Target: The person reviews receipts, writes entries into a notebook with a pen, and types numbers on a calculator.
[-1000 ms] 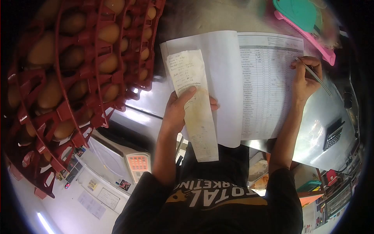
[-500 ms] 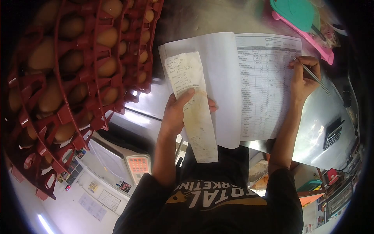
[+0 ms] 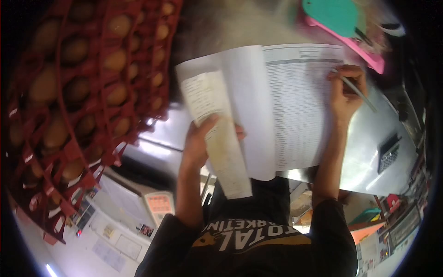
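My left hand [image 3: 197, 141] grips a long, narrow paper slip [image 3: 224, 147], thumb on its front and fingertips showing past its right edge. Handwriting covers the slip's upper part, and its lower end hangs towards my shirt. Beneath it lies an open book of sheets [image 3: 256, 115], whose left page is mostly blank white. A printed table with many rows fills the right page [image 3: 295, 111]. My right hand [image 3: 348, 92] is closed around a slim, light-coloured pen [image 3: 360, 92], its tip near the page's upper right edge. Motion blur makes the writing unreadable.
Stacked red egg trays [image 3: 104, 78] full of brown eggs rise at the left. A calculator [image 3: 390, 154] lies on the shiny metal table [image 3: 364, 147] at the right. At the top right are a teal round item [image 3: 330, 16] and a pink-handled item [image 3: 369, 57].
The whole view has shifted, so the book, both hands and the table items appear further left. My grip on the slip and the pen stays the same.
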The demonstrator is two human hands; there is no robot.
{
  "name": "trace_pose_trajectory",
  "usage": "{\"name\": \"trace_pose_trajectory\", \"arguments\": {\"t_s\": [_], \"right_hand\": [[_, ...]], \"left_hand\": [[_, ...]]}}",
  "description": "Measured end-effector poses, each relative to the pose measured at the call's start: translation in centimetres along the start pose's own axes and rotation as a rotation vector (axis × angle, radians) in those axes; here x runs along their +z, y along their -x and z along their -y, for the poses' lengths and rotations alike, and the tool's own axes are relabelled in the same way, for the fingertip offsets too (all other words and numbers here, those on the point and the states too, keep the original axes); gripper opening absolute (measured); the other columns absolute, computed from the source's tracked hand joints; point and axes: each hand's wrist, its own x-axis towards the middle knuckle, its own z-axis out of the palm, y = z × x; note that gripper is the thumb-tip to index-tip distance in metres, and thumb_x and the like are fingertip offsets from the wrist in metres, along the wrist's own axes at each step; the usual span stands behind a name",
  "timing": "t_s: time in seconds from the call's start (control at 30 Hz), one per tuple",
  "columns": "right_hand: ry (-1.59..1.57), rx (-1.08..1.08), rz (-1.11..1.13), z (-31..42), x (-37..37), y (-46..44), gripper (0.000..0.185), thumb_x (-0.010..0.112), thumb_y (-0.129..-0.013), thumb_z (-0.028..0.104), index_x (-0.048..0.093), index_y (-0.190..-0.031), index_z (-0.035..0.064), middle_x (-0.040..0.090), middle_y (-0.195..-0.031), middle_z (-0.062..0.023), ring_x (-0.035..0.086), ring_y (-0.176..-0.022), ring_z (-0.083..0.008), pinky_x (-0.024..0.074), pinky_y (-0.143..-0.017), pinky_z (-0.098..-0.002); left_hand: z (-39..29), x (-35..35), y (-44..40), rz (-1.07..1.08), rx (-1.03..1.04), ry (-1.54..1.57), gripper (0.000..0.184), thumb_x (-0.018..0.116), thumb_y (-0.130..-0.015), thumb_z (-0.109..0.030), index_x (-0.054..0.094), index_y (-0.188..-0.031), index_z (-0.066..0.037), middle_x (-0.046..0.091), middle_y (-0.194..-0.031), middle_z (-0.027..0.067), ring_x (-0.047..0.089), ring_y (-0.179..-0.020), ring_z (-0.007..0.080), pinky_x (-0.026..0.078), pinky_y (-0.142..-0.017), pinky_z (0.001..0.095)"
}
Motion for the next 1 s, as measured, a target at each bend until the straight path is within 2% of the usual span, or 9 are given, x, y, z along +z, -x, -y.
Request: {"name": "trace_pose_trajectory", "arguments": {"t_s": [0.1, 0.17, 0.3, 0.47, 0.53, 0.63, 0.97, 1.0], "right_hand": [[0.043, -0.035, 0.0, -0.5, -0.3, -0.1, 0.015, 0.073, -0.079, 0.0, 0.06, -0.083, 0.0066, 0.065, -0.082, -0.0029, 0.062, -0.074, -0.0102, 0.0499, -0.069, -0.023], [0.113, 0.0, 0.005, -0.1, -0.3, -0.2, 0.016, 0.074, -0.077, -0.001, 0.059, -0.082, 0.0057, 0.066, -0.079, -0.0037, 0.064, -0.072, -0.0105, 0.0533, -0.07, -0.0238], [0.136, 0.038, 0.005, 0.8, 0.1, -0.3, 0.017, 0.074, -0.076, -0.002, 0.058, -0.08, 0.004, 0.066, -0.078, -0.0047, 0.066, -0.072, -0.0112, 0.0567, -0.07, -0.0246], [0.175, 0.04, 0.012, 1.1, 0.1, -0.4, 0.016, 0.074, -0.075, -0.002, 0.059, -0.079, 0.0029, 0.066, -0.077, -0.005, 0.067, -0.071, -0.0115, 0.0576, -0.068, -0.0249], [0.211, 0.029, 0.045, 1.1, 0.1, -0.3, 0.018, 0.072, -0.078, -0.006, 0.059, -0.084, 0.0041, 0.064, -0.081, 0.0013, 0.057, -0.071, -0.0028, 0.0469, -0.067, -0.0176], [0.193, -0.006, 0.04, 0.7, 0.0, -0.3, 0.018, 0.072, -0.078, -0.006, 0.059, -0.084, 0.0042, 0.063, -0.079, 0.002, 0.056, -0.069, -0.0022, 0.0459, -0.066, -0.0171], [0.208, 0.008, 0.048, 0.8, 0.1, -0.3, 0.018, 0.073, -0.078, -0.006, 0.059, -0.083, 0.0047, 0.063, -0.077, 0.0019, 0.055, -0.067, -0.0015, 0.0444, -0.064, -0.0166], [0.222, 0.024, 0.036, 1.0, 0.1, -0.4, 0.016, 0.074, -0.076, -0.003, 0.059, -0.079, 0.0034, 0.064, -0.075, -0.0012, 0.06, -0.067, -0.0064, 0.05, -0.064, -0.02]], "left_hand": [[0.7, -0.4, -0.3, -0.061, -0.014, 0.0, 0.048, 0.041, -0.105, -0.029, 0.061, -0.111, 0.014, 0.07, -0.097, 0.027, 0.073, -0.09, 0.0388, 0.06, -0.086, 0.0462], [0.2, 0.1, 0.0, -0.058, 0.005, -0.058, 0.048, 0.04, -0.105, -0.03, 0.061, -0.111, 0.013, 0.07, -0.098, 0.0269, 0.072, -0.091, 0.0387, 0.059, -0.086, 0.0459], [0.2, 0.1, -0.1, -0.04, -0.003, -0.072, 0.048, 0.039, -0.105, -0.03, 0.061, -0.11, 0.012, 0.07, -0.096, 0.0263, 0.072, -0.089, 0.0381, 0.059, -0.086, 0.0451], [0.1, 0.4, 0.0, -0.125, -0.014, -0.106, 0.05, 0.043, -0.103, -0.035, 0.06, -0.111, 0.011, 0.07, -0.094, 0.0258, 0.072, -0.088, 0.0384, 0.058, -0.086, 0.0446], [-0.1, 0.5, 0.1, -0.124, -0.016, -0.125, 0.051, 0.044, -0.103, -0.036, 0.06, -0.111, 0.011, 0.071, -0.095, 0.026, 0.073, -0.088, 0.0385, 0.058, -0.086, 0.0448], [-0.1, 0.5, 0.0, -0.108, -0.008, -0.12, 0.051, 0.044, -0.102, -0.036, 0.06, -0.11, 0.011, 0.071, -0.096, 0.0261, 0.073, -0.088, 0.0384, 0.058, -0.086, 0.0451], [-0.3, 0.8, 0.3, -0.083, -0.013, -0.086, 0.05, 0.045, -0.102, -0.036, 0.06, -0.11, 0.011, 0.07, -0.094, 0.0257, 0.073, -0.087, 0.0378, 0.059, -0.087, 0.0452], [-0.3, 0.8, 0.3, -0.085, -0.014, -0.087, 0.05, 0.045, -0.102, -0.036, 0.06, -0.11, 0.011, 0.07, -0.094, 0.0257, 0.073, -0.087, 0.0378, 0.059, -0.087, 0.0452]]}}
